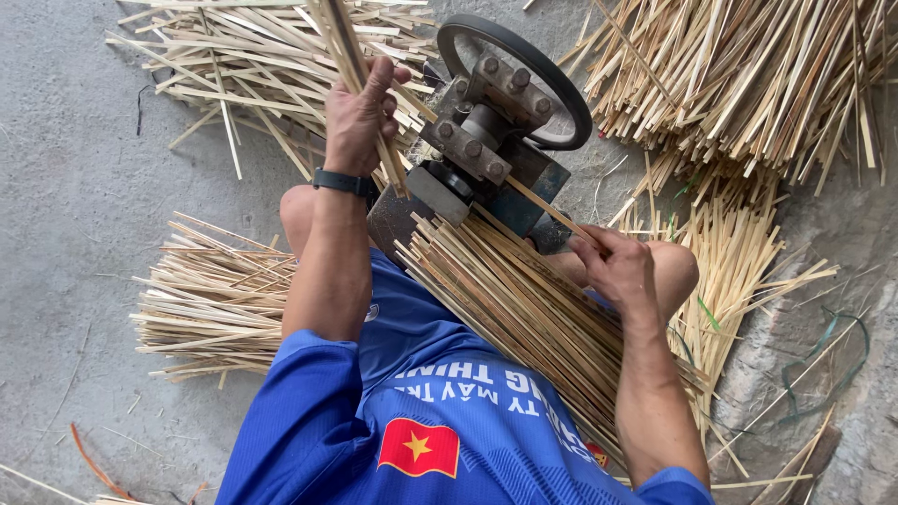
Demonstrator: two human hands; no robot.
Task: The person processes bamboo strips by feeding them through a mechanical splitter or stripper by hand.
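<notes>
My left hand [360,117] is shut on a handful of thin bamboo strips [351,56] that slant up from the machine. My right hand [613,266] pinches a single bamboo strip [547,208] that runs into the small metal splitting machine [486,140] with its black wheel [561,84]. A thick bundle of bamboo strips [524,318] lies across my lap, between my arms, touching the machine's base.
Heaps of bamboo strips lie all around on the grey concrete floor [65,187]: a pile at top left [234,56], a big pile at top right [748,84], one at left [210,309], another at right [739,271]. A green cord [832,374] lies at far right.
</notes>
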